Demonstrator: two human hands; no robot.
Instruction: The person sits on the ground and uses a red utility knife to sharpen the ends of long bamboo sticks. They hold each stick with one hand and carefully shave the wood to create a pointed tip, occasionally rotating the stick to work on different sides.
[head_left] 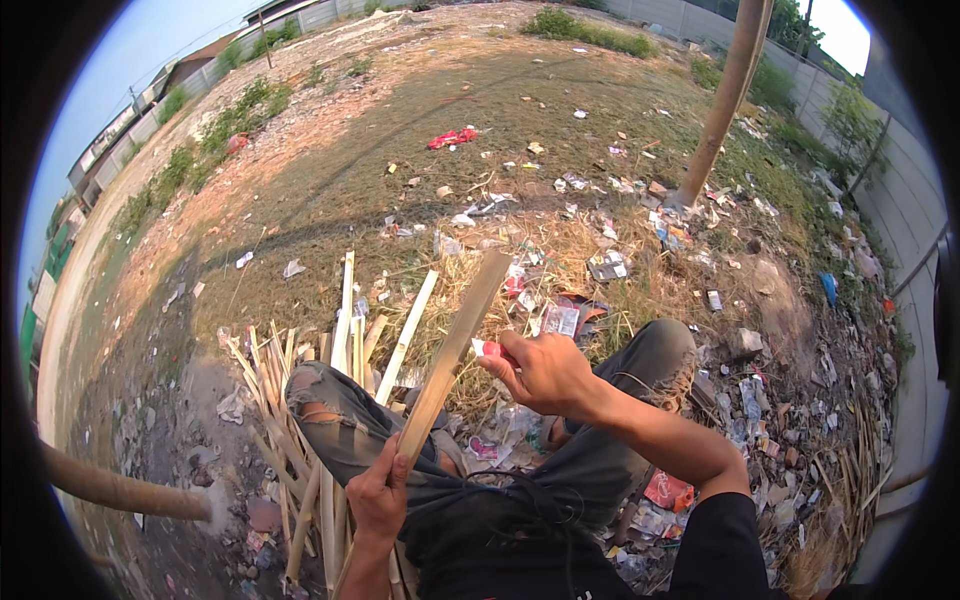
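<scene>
My left hand [378, 490] is closed around the lower end of a long, flat strip of split bamboo [455, 345]. The strip slants up and away to the right, over my crossed legs. Beside its middle, my right hand [550, 372] is closed with the fingertips pinched on a small red-and-white piece [487, 347]. That piece lies close to the strip's right edge; whether it touches cannot be told, nor exactly what it is. More pale bamboo strips [408, 335] lean and lie to the left, by my knee.
A loose pile of bamboo sticks [265, 375] lies left of my leg. Litter covers the ground around me, with a red wrapper [452, 138] farther off. A wooden post [722, 110] rises at the far right, and another pole [130, 493] lies low at left. A wall [905, 200] bounds the right.
</scene>
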